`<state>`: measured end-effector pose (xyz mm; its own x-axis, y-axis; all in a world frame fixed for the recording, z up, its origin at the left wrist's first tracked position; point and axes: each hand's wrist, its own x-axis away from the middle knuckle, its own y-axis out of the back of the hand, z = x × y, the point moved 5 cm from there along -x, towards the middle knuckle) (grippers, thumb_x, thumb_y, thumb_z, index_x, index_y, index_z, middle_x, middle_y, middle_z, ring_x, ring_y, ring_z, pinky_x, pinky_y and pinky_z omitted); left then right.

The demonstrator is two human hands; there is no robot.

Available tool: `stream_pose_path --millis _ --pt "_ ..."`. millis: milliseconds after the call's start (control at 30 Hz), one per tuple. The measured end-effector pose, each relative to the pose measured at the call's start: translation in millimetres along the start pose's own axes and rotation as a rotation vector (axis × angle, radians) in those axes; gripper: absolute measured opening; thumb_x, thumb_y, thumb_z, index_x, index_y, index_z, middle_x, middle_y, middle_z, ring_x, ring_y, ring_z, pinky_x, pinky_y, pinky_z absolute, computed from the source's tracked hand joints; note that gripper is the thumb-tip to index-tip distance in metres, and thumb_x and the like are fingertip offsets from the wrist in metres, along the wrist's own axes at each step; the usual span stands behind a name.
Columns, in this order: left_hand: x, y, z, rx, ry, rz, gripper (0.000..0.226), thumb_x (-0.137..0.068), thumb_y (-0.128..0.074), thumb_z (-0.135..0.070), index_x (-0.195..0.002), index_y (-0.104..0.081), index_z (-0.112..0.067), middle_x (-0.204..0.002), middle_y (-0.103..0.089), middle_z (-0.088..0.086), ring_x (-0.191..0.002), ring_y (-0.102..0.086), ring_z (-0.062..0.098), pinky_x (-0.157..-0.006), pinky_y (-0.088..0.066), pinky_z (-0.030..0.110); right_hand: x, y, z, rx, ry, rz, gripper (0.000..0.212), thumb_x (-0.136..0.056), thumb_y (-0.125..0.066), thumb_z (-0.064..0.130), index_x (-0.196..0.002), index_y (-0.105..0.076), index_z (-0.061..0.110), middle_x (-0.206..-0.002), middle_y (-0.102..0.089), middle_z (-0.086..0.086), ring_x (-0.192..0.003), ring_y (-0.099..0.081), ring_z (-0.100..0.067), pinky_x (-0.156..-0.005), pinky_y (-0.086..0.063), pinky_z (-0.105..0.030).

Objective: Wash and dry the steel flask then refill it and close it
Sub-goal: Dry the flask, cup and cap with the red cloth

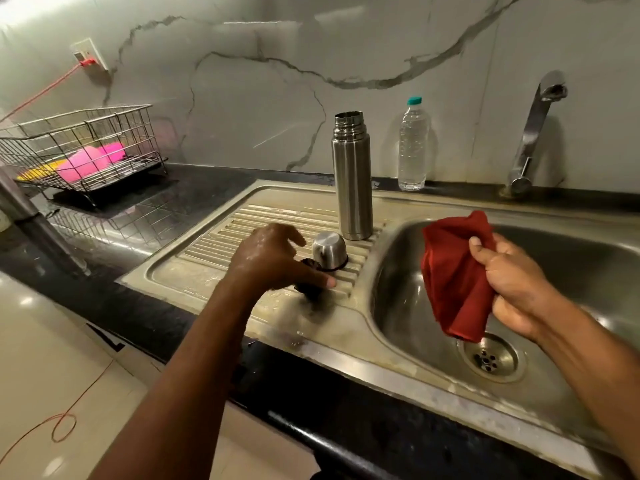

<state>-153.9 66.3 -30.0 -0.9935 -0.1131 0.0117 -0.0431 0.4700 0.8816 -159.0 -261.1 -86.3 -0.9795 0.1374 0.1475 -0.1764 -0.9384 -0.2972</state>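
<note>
The flask (352,178) stands upright and uncapped at frame centre on the sink's ribbed drainboard (221,233), its cup (329,250) inverted just below. Smooth steel, likely wet and slippery; best gripped mid-body. Left hand (273,258), fingers spread, reaches a dark stopper (309,289); right hand (512,285) pinches a soft red cloth (453,275)

Wire dish rack (83,147) on black countertop (207,181), left, holding pink (91,161) and yellow items (38,173). Wall socket (88,53) with red plug and red cable (41,93). Marble-patterned backsplash (259,81). Cream floor tiles (41,358), lower left.
</note>
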Motion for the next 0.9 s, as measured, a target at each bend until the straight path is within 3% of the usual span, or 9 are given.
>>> stream_pose_path --millis 167,300,400,500,600,667,767,833,900 --pt "19 -12 7 0.009 0.025 -0.089 0.058 -0.054 -0.103 -0.047 -0.103 -0.078 -0.031 -0.100 -0.076 -0.008 -0.089 -0.068 0.010 -0.061 -0.045 0.023 3 -5 -5 0.037 0.007 0.028 0.019 -0.109 -0.047 0.019 -0.112 -0.066 0.023 -0.101 -0.076 -0.004 -0.089 -0.072 -0.016 -0.096 -0.054 -0.040" --pt "21 -8 -13 0.077 -0.075 -0.178 0.055 -0.058 -0.102 -0.041 -0.107 -0.078 -0.030 -0.103 -0.076 -0.010 -0.092 -0.067 0.010 -0.067 -0.045 0.022 3 -6 -2 0.065 0.024 0.003 0.022 -0.109 -0.049 0.020 -0.124 -0.065 0.015 -0.108 -0.075 -0.010 -0.093 -0.070 -0.019 -0.094 -0.054 -0.040" --pt "15 -17 -54 0.234 -0.188 -0.199 0.056 -0.056 -0.103 -0.039 -0.104 -0.076 -0.028 -0.098 -0.073 -0.011 -0.086 -0.069 0.007 -0.073 -0.053 0.024 5 -5 6 0.071 0.058 -0.057 0.014 -0.107 -0.054 0.023 -0.110 -0.067 0.017 -0.106 -0.075 -0.010 -0.095 -0.071 -0.020 -0.101 -0.054 -0.045" --pt "-6 -45 -103 0.389 -0.252 -0.164 0.056 -0.051 -0.104 -0.033 -0.097 -0.072 -0.031 -0.092 -0.073 -0.013 -0.086 -0.071 0.006 -0.076 -0.059 0.024 10 6 28 0.175 0.242 -0.164 0.012 -0.106 -0.056 0.030 -0.101 -0.065 0.024 -0.098 -0.075 -0.001 -0.092 -0.071 -0.016 -0.094 -0.057 -0.042" --pt "-25 -83 -145 0.461 -0.337 -0.075 0.050 -0.054 -0.102 -0.034 -0.096 -0.076 -0.028 -0.086 -0.075 -0.013 -0.082 -0.072 0.002 -0.077 -0.061 0.023 24 10 52 0.607 0.585 -0.207 0.011 -0.107 -0.051 0.036 -0.106 -0.062 0.032 -0.092 -0.070 0.006 -0.087 -0.068 -0.006 -0.073 -0.051 -0.019" --pt "-29 -105 -162 0.514 -0.394 -0.041 0.045 -0.053 -0.095 -0.046 -0.089 -0.077 -0.028 -0.083 -0.077 -0.011 -0.078 -0.073 0.001 -0.076 -0.064 0.029 22 3 49 0.858 0.795 -0.090 0.033 -0.105 -0.054 0.018 -0.136 -0.061 0.023 -0.116 -0.072 0.001 -0.106 -0.066 0.001 -0.091 -0.047 -0.010" --pt "-37 -120 -161 0.531 -0.445 -0.122 0.045 -0.048 -0.078 -0.058 -0.077 -0.071 -0.025 -0.076 -0.076 -0.005 -0.072 -0.074 0.011 -0.064 -0.060 0.033 5 -7 25 1.105 0.777 0.196 0.069 -0.095 -0.054 0.002 -0.159 -0.038 0.023 -0.166 -0.032 0.002 -0.155 -0.023 -0.008 -0.127 -0.015 -0.026" --pt "-40 -122 -157 0.533 -0.450 -0.097 0.035 -0.055 -0.091 -0.044 -0.078 -0.071 -0.027 -0.076 -0.076 -0.007 -0.074 -0.075 0.009 -0.063 -0.058 0.025 -2 -4 23 0.959 0.657 0.178 0.061 -0.101 -0.053 0.005 -0.158 -0.041 0.027 -0.165 -0.036 0.003 -0.154 -0.027 -0.009 -0.128 -0.019 -0.031" --pt "-39 -119 -157 0.535 -0.475 -0.084 0.031 -0.062 -0.098 -0.028 -0.082 -0.075 -0.030 -0.077 -0.075 -0.011 -0.074 -0.073 0.001 -0.067 -0.058 0.018 -6 3 24 0.743 0.548 0.121 0.048 -0.105 -0.051 0.019 -0.151 -0.050 0.030 -0.143 -0.062 0.001 -0.134 -0.055 -0.009 -0.117 -0.042 -0.036"
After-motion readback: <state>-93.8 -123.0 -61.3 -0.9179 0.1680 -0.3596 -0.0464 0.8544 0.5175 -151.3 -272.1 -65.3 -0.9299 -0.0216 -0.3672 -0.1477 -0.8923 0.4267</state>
